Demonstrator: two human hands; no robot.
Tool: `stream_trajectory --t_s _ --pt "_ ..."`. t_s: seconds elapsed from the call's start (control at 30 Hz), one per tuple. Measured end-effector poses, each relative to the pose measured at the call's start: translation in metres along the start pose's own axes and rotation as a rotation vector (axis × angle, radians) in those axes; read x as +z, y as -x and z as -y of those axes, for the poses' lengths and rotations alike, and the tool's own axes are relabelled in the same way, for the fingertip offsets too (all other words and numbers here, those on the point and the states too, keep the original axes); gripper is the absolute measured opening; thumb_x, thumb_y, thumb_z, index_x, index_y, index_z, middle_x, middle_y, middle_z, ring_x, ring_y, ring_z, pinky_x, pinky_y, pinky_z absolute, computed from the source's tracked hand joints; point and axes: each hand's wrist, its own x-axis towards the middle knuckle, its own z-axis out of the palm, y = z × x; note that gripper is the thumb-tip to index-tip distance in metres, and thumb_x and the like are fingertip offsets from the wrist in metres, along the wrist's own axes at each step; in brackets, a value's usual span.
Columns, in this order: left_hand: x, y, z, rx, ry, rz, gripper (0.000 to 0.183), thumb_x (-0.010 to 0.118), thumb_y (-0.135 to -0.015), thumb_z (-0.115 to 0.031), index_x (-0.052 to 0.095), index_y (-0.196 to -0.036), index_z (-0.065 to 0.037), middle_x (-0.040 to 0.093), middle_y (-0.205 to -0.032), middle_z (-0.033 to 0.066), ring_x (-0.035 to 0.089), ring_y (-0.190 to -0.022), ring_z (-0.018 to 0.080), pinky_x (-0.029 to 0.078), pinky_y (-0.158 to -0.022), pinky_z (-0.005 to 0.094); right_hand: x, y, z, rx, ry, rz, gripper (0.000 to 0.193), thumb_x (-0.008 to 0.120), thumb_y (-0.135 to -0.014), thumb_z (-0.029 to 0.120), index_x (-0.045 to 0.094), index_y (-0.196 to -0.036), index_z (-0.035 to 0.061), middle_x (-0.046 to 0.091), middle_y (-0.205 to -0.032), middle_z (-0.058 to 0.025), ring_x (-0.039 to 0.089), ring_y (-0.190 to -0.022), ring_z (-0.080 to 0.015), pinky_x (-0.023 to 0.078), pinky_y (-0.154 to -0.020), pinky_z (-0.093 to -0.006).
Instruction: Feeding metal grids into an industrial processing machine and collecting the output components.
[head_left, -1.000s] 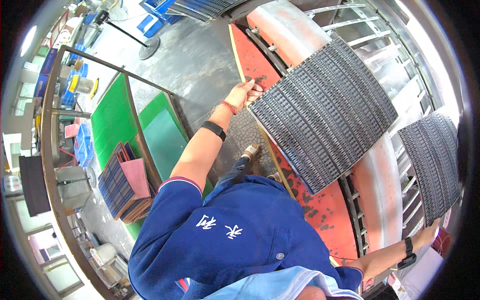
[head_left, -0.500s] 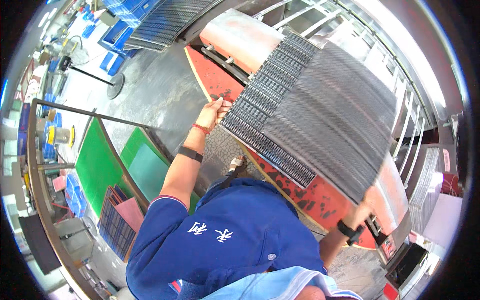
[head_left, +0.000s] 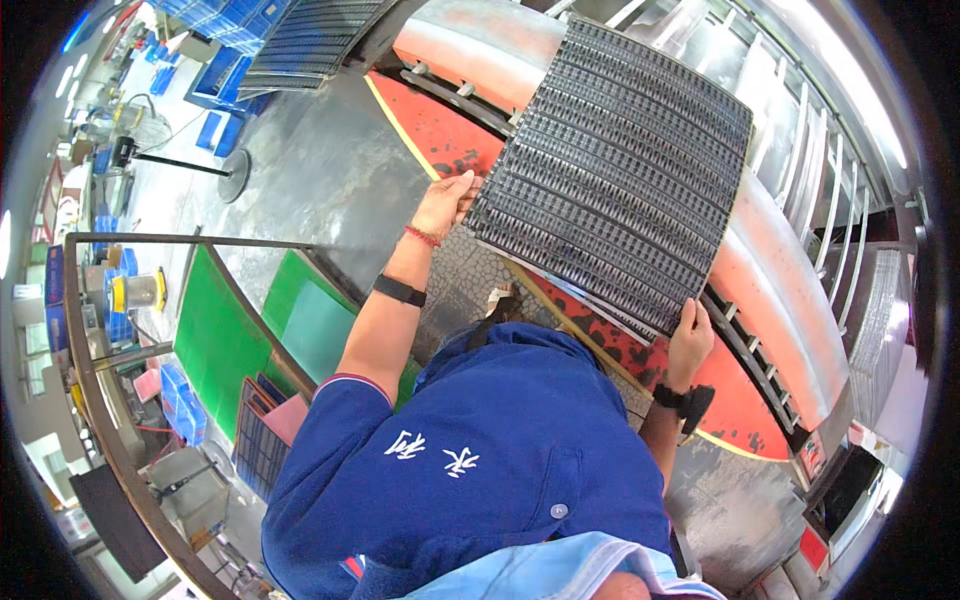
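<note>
In front of me is a stack of flat black panels (head_left: 620, 170), each patterned with rows of small repeated dark shapes. It lies tilted above the red machine bed. At its left corner my left hand (head_left: 447, 205) is closed, fingers and thumb pinching the edge. My right hand (head_left: 690, 345) grips the near right corner with the thumb along the side. Edges of lower panels peek out below the top one on the near side; how many there are is hidden.
Beneath the panels is a red, yellow-edged machine bed (head_left: 750, 425) with a curved orange-white cover (head_left: 790, 300). Metal bars (head_left: 835, 200) stand behind. At left, a brown-framed rack (head_left: 190, 240) holds green boards (head_left: 215, 325). Blue crates (head_left: 215, 75) and more black panels (head_left: 310, 45) are at the far left.
The upper panel, blurred and off to the right before, now lies over the lower one with edges nearly lined up. My right hand has moved up and left with it.
</note>
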Motion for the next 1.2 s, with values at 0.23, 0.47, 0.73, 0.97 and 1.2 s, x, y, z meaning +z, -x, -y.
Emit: stream_trajectory --t_s 0.23,0.47,0.73,0.97,1.2 --pt "0.006 0.000 0.004 0.132 -0.238 0.047 0.030 0.055 -0.088 -0.026 0.063 -0.094 0.002 0.058 -0.077 -0.0018 0.045 -0.059 0.0034 0.037 -0.049 0.0196 0.001 0.004 0.000 -0.034 0.107 -0.023 0.031 0.052 -0.089 0.021 0.057 -0.104 -0.0062 0.059 -0.078 -0.0063 0.050 -0.067 -0.0119 0.040 -0.061 -0.0255" --pt "0.011 0.002 0.016 0.273 -0.236 0.092 0.031 0.052 -0.089 -0.023 0.061 -0.098 0.006 0.063 -0.085 0.0020 0.054 -0.077 0.0076 0.043 -0.071 0.0230 0.002 0.008 -0.004 0.060 -0.211 0.063 0.029 0.049 -0.090 0.015 0.055 -0.108 -0.0064 0.056 -0.077 0.0006 0.044 -0.065 -0.0046 0.037 -0.057 -0.0215" --pt "0.044 0.050 0.017 0.230 -0.102 -0.017 0.025 0.048 -0.089 -0.013 0.059 -0.100 0.007 0.062 -0.086 0.0029 0.054 -0.076 0.0084 0.043 -0.071 0.0231 -0.022 0.021 0.023 0.305 -0.597 0.142 0.032 0.042 -0.093 0.018 0.048 -0.117 -0.0021 0.061 -0.090 -0.0093 0.058 -0.055 -0.0120 0.047 -0.036 -0.0216" --pt "0.076 0.086 0.038 0.152 0.079 0.016 0.019 0.042 -0.092 -0.011 0.057 -0.092 0.001 0.060 -0.083 0.0016 0.056 -0.072 0.0071 0.046 -0.067 0.0223 -0.044 0.043 0.001 0.631 -1.258 0.160 0.029 0.039 -0.094 0.028 0.050 -0.109 0.0051 0.059 -0.097 -0.0071 0.059 -0.083 -0.0184 0.053 -0.061 -0.0322" --pt "0.127 0.135 0.065 -0.043 0.263 -0.026 0.022 0.038 -0.092 -0.010 0.049 -0.107 0.002 0.059 -0.101 0.0107 0.059 -0.089 0.0194 0.048 -0.080 0.0328 -0.040 0.051 -0.004 0.673 -1.421 0.555 0.029 0.043 -0.091 0.011 0.041 -0.120 0.0061 0.051 -0.114 -0.0101 0.051 -0.104 -0.0250 0.044 -0.087 -0.0447"
